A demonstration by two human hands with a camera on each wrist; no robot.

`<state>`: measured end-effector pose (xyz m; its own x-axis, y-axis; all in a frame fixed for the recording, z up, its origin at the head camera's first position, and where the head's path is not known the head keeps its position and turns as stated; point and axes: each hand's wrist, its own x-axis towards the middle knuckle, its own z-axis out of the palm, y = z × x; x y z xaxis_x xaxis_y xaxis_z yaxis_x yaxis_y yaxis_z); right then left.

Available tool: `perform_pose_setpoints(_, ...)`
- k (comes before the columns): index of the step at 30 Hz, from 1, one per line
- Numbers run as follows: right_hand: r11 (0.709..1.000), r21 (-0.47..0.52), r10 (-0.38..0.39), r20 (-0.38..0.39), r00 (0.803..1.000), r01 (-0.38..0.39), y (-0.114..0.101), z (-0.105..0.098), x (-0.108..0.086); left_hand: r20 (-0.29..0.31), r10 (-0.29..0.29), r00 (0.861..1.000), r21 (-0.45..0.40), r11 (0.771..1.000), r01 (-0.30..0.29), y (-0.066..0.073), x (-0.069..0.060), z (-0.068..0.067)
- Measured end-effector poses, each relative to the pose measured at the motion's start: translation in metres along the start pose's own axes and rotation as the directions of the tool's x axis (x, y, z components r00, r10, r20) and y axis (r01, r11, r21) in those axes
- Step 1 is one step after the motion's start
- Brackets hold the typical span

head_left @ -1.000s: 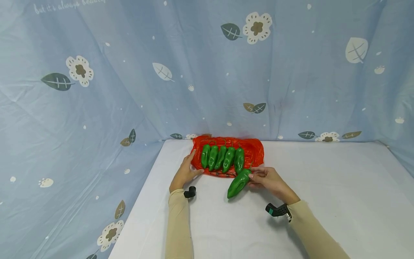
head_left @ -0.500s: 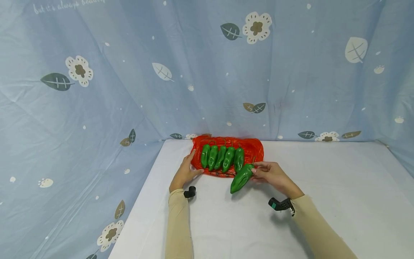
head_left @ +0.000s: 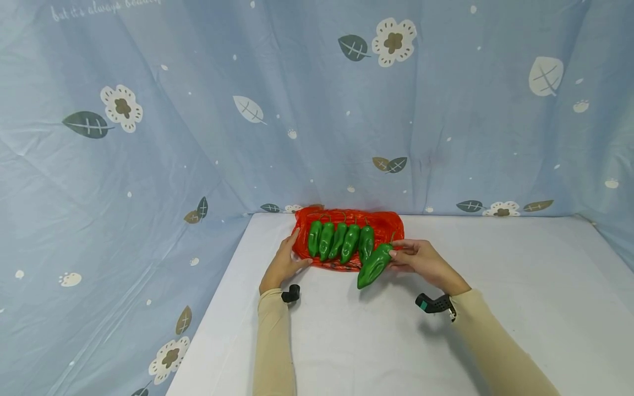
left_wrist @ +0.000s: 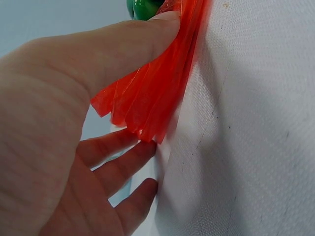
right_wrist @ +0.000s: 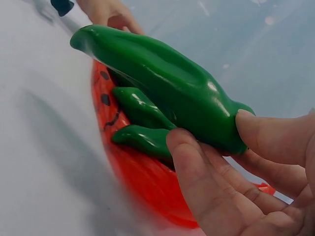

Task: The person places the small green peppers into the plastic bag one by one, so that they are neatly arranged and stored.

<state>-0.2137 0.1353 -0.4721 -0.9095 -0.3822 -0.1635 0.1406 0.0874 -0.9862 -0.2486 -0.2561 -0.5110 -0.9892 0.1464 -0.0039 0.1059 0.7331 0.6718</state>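
In the head view my right hand (head_left: 422, 263) pinches a long green pepper (head_left: 375, 266) near its stem end, over the front right part of a red plastic bag (head_left: 391, 226). The pepper is off the surface, its tip slanting down toward the front left. The right wrist view shows the thumb and fingers on the stem end of that pepper (right_wrist: 162, 78). Several more green peppers (head_left: 350, 243) lie side by side on the bag. At the bag's left end my left hand (head_left: 283, 265) rests with thumb and fingers apart, touching the red plastic (left_wrist: 147, 98).
A white cloth (head_left: 346, 341) covers the table. Behind and to the left hangs a blue curtain (head_left: 317, 110) with leaves and flowers, meeting the table just behind the bag. Each wrist carries a small black camera, such as the right camera (head_left: 432, 303).
My right hand has moved up and slightly right in the head view, carrying the pepper toward the bag's right part. My left hand and the peppers on the bag have stayed put.
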Motion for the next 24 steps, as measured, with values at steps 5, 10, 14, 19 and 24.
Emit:
perform_pose_setpoints(5, 1.0, -0.022, -0.008, 0.011, 1.0, 0.008, -0.004, -0.004, 0.0, 0.003, -0.017, 1.0, -0.008, 1.0, 0.017, 0.001, -0.001, 0.0)
perform_pose_setpoints(10, 0.999, -0.04, -0.012, 0.013, 1.0, 0.012, -0.009, -0.008, 0.002, 0.003, -0.034, 0.999, -0.021, 0.999, 0.034, 0.002, -0.002, 0.0)
perform_pose_setpoints(14, 0.998, -0.064, -0.008, 0.007, 1.0, 0.009, -0.013, -0.012, 0.004, 0.005, -0.036, 0.999, -0.026, 0.999, 0.037, 0.002, -0.001, 0.0)
perform_pose_setpoints(19, 0.995, -0.103, 0.001, -0.011, 1.0, -0.002, -0.019, -0.017, 0.008, 0.005, -0.031, 1.0, -0.033, 0.999, 0.031, 0.002, -0.001, 0.0)
perform_pose_setpoints(24, 0.993, -0.12, -0.007, -0.014, 1.0, 0.005, -0.025, -0.022, 0.013, 0.004, -0.021, 1.0, -0.03, 0.999, 0.022, 0.0, 0.0, 0.0)
